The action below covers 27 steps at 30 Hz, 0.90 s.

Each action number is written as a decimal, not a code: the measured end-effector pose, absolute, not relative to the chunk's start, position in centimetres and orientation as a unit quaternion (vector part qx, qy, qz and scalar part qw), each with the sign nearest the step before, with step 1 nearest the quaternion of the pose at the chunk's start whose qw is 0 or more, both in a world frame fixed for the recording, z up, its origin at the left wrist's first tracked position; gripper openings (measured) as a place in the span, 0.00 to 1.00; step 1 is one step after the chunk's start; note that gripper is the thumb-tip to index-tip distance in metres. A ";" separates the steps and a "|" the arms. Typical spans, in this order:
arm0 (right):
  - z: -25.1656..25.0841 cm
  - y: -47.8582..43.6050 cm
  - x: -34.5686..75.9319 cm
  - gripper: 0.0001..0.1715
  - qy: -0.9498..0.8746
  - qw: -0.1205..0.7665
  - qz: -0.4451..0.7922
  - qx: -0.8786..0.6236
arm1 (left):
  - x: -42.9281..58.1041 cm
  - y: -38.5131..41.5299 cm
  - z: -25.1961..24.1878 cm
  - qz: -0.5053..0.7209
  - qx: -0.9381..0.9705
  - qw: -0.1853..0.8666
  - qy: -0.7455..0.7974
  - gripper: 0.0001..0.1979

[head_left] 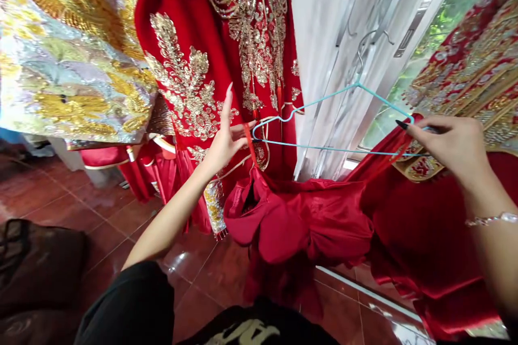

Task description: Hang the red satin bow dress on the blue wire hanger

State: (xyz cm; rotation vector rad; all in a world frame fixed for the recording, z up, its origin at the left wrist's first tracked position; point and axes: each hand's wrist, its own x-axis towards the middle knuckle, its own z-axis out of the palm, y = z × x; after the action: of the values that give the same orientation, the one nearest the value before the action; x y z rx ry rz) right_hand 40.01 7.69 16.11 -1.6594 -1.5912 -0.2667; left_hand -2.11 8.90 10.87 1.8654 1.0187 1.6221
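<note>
Pinching one pale-blue wire hanger [335,149] at both ends: left hand [226,143] half-closed beside a red strap [250,143], right hand [449,145] nearly shut, red satin garment [299,221] draping below the hanger.

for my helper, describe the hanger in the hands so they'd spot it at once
Find the gold-embroidered red gown. Before it, the left hand and right hand hold a thin light-blue hanger with a silver hook, pale against all the red and gold.

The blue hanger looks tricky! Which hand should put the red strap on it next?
Probably the left hand: its fingers pinch the red strap right beside the blue hanger, while the right hand holds its far end.
</note>
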 end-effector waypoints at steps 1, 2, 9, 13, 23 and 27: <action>16.0 7.9 40.1 0.09 -0.632 0.405 -0.109 -0.652 | -1.9 9.4 11.5 0.577 0.689 0.235 0.371 0.48; 15.9 8.1 40.2 0.09 -0.635 0.409 -0.109 -0.646 | -1.7 9.9 12.2 0.564 0.699 0.240 0.368 0.46; 15.6 8.1 39.7 0.10 -0.637 0.414 -0.103 -0.641 | 1.4 11.9 17.1 0.500 0.731 0.338 0.318 0.42; 15.1 8.4 40.0 0.11 -0.651 0.414 -0.106 -0.627 | 2.6 13.2 18.5 0.420 0.791 0.322 0.307 0.38; 9.5 7.4 42.2 0.30 -0.642 0.509 -0.389 -0.421 | -2.1 8.2 16.3 0.389 0.854 -0.104 0.329 0.09; 5.3 3.0 42.0 0.23 -0.676 0.538 -0.362 -0.350 | -0.8 1.9 8.6 0.315 0.920 -0.053 0.225 0.09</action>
State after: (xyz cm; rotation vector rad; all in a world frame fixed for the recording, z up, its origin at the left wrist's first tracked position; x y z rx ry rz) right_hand 41.96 3.01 5.27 -0.8316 -1.6079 -0.8614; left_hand -0.77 1.91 8.63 2.9943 0.7310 1.0259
